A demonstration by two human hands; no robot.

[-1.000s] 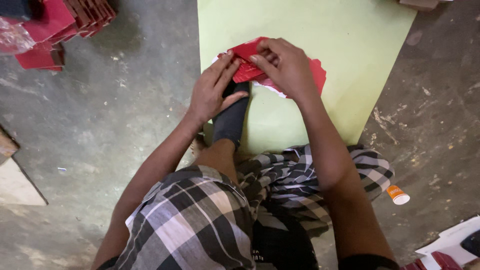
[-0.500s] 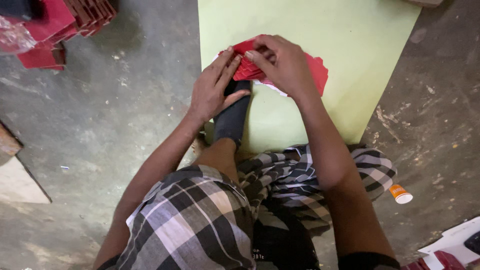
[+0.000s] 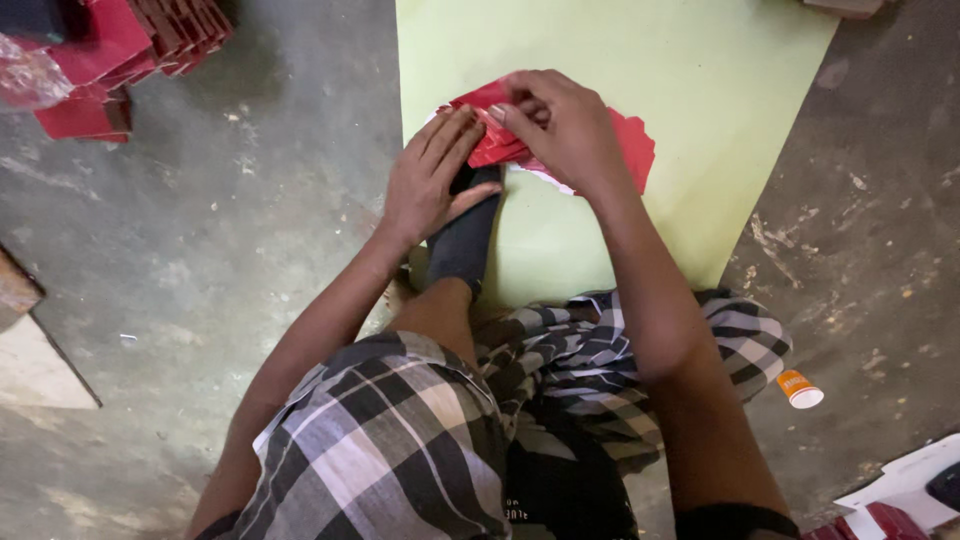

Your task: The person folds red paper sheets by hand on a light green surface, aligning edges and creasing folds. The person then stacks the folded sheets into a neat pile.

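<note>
Little has moved since a moment ago: the right hand [image 3: 560,125] still pinches the folded red paper sheet [image 3: 630,150], and the left hand [image 3: 430,180] lies flat, fingers extended, on its near edge. The paper rests on a pale green sheet [image 3: 640,60] over grey concrete floor [image 3: 250,220]. Stacked red cartons [image 3: 110,50] sit far left; a small orange-and-white tube [image 3: 800,388] lies right.

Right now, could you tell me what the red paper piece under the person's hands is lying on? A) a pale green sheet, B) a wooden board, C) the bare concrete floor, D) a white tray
A: the red paper piece, pressed by the left hand and the right hand, lies on the pale green sheet spread over the grey floor.
</note>
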